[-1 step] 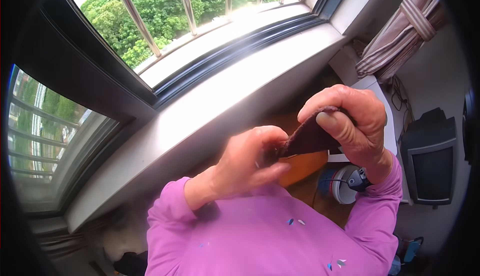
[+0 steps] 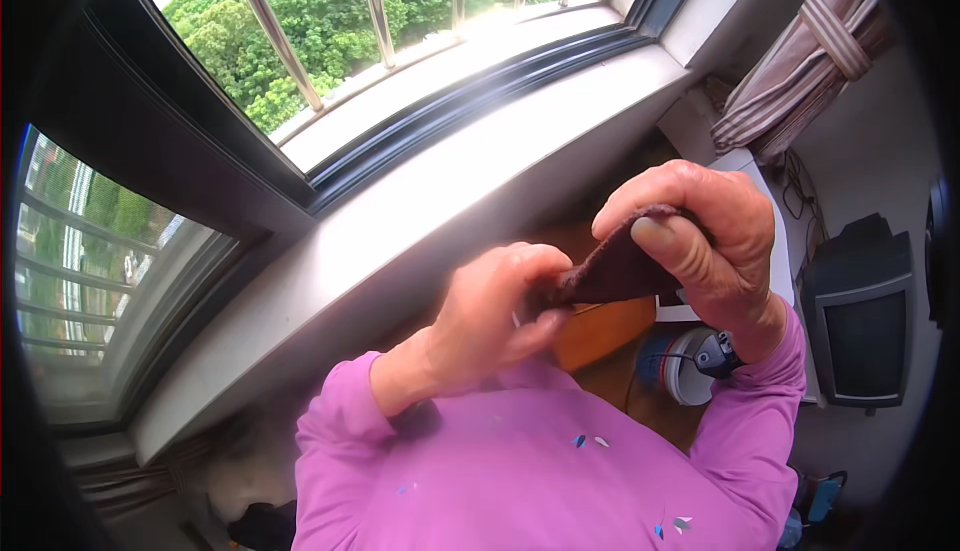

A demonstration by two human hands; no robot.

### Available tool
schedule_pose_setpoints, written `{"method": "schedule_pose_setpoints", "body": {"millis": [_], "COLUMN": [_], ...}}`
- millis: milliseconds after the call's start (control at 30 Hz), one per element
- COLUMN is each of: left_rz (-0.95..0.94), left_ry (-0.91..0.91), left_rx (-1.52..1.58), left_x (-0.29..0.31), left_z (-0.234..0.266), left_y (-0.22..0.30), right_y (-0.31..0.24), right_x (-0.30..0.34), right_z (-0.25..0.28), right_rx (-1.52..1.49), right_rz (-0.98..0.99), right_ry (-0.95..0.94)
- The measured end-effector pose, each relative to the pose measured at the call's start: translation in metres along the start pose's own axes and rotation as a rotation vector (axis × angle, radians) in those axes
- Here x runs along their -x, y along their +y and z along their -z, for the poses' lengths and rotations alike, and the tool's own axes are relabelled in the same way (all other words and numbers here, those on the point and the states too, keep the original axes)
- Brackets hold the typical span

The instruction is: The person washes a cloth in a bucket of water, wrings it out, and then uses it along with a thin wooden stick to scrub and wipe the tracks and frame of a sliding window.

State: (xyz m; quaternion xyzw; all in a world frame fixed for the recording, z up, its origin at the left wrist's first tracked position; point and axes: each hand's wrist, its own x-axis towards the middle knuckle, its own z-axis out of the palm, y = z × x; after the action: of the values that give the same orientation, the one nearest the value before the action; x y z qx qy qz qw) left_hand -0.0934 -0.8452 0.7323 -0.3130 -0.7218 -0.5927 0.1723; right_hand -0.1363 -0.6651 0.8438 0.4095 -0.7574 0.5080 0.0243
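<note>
A dark maroon cloth (image 2: 626, 269) with a fuzzy edge is stretched between my hands, in front of my chest. My right hand (image 2: 725, 226) grips its upper right part, thumb on the near side and fingers curled over the top. At the lower left end, my left hand (image 2: 485, 301) is closed on the cloth with index finger and thumb. The other left fingers are hidden behind the hand. A dark device (image 2: 716, 356) with a cord is seen at my right wrist.
Beyond my hands runs a white window sill (image 2: 420, 213) under an open window with metal bars (image 2: 370, 6). A bucket (image 2: 690, 369) stands below my right wrist, near an orange-brown wooden surface (image 2: 605, 336). A dark monitor (image 2: 862, 336) and a tied striped curtain (image 2: 800, 66) are on the right.
My left thumb has drawn up toward the cloth, and the left hand has turned slightly. The right hand keeps its grip, shifted very slightly.
</note>
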Motion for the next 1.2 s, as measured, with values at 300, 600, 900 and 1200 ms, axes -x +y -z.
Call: {"method": "schedule_pose_setpoints", "body": {"millis": [300,600,900,1200], "left_rz": [-0.077,-0.151,-0.056,-0.015], "left_ry": [0.166,0.059,0.340,0.447], "left_rx": [-0.284,-0.520,-0.667,-1.425], "left_x": [0.034,0.034,-0.060,-0.163], "left_z": [0.019,0.046,0.135,0.257], "left_y": [-0.024,0.020,0.060,0.083], "right_y": [-0.025,-0.031,0.017,0.106], "right_x": [-0.015,-0.011,-0.101,-0.207], "right_z": [0.001,0.055,0.197,0.248], "right_rx": [-0.045,-0.142,-0.192,-0.113], "right_rz": [0.042,0.196,0.196,0.278], "right_ry": [0.156,0.097,0.146,0.270]}}
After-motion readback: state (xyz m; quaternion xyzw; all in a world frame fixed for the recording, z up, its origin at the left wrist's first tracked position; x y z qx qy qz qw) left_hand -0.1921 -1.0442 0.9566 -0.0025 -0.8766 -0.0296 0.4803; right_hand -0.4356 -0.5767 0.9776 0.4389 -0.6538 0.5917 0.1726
